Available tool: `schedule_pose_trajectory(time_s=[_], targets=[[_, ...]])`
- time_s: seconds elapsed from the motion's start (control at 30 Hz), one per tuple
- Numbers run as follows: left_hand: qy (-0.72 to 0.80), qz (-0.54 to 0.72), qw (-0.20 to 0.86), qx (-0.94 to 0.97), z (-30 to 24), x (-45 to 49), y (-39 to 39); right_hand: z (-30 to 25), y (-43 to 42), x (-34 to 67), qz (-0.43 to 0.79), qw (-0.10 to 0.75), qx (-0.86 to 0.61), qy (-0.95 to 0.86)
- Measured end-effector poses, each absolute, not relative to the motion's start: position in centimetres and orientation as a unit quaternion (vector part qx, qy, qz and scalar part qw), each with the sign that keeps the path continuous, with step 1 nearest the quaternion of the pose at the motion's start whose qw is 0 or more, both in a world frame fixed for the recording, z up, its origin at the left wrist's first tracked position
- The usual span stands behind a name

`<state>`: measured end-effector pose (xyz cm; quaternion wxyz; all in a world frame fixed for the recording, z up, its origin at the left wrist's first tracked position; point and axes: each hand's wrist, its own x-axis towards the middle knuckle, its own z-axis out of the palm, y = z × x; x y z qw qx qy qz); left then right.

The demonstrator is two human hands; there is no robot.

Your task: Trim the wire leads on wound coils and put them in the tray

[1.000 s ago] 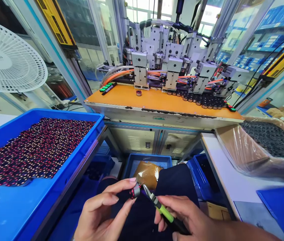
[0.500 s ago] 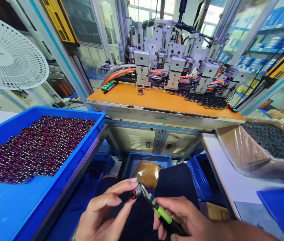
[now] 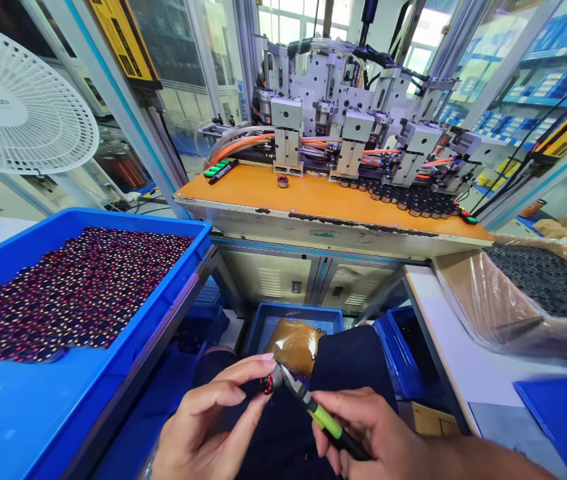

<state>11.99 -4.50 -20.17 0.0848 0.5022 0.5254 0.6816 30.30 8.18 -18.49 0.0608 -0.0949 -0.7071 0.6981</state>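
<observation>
My left hand (image 3: 216, 417) pinches a small wound motor stator (image 3: 276, 378) between thumb and fingertips, above my lap. Red windings show on the stator's left side, and a grey metal rim faces right. Held in my right hand (image 3: 373, 427) are side cutters (image 3: 326, 421) with green and black handles. Their jaw tips meet the stator's right edge; whether a wire lies between them is too small to tell. The handles look pressed together.
To my left, a blue tray (image 3: 163, 313) holds many wound stators. Ahead is a machine (image 3: 353, 133) behind an orange worktop (image 3: 243, 193) with rows of dark parts. A plastic-lined box (image 3: 473, 313) of dark parts stands right. A blue bin (image 3: 258, 327) sits below.
The cutters' handles and jaws have come closer together. The stator and my left hand have stayed in nearly the same place. The camera view has shifted slightly.
</observation>
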Motion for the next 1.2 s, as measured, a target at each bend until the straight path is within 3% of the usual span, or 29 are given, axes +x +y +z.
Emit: schedule_pose_trajectory(time_s=[0.27,0.43,0.53,0.57,0.63,0.83,0.97,1.2], targets=[[0.55,0.697,0.14,0.438,-20.9,11.3,-4.2,-17.4,9.1,30.0,0.621,0.089,-0.151,-0.764],[0.533,0.731,0.337,0.262,-22.5,10.2,-2.7,-14.2,14.1,27.7,0.353,0.172,-0.143,-0.908],[0.51,0.749,0.393,0.156,-22.7,10.8,-2.0,-11.1,20.2,23.8,0.144,0.231,-0.19,-0.943],[0.504,0.757,0.394,0.135,-22.5,11.1,-2.0,-10.1,22.4,22.3,0.07,0.228,-0.226,-0.945],[0.503,0.765,0.386,0.11,-21.9,11.6,-2.6,-8.5,26.4,19.1,0.032,0.231,-0.256,-0.938],[0.588,0.722,0.355,0.082,-20.0,8.4,-8.7,-8.5,32.5,13.0,0.011,0.184,-0.333,-0.925],[0.682,0.68,0.266,0.04,-19.3,3.2,-14.6,-9.9,34.6,11.8,-0.001,0.165,-0.362,-0.917],[0.857,0.488,0.134,0.098,-21.0,-6.5,-17.9,-10.7,35.8,11.6,-0.036,0.152,-0.382,-0.911]])
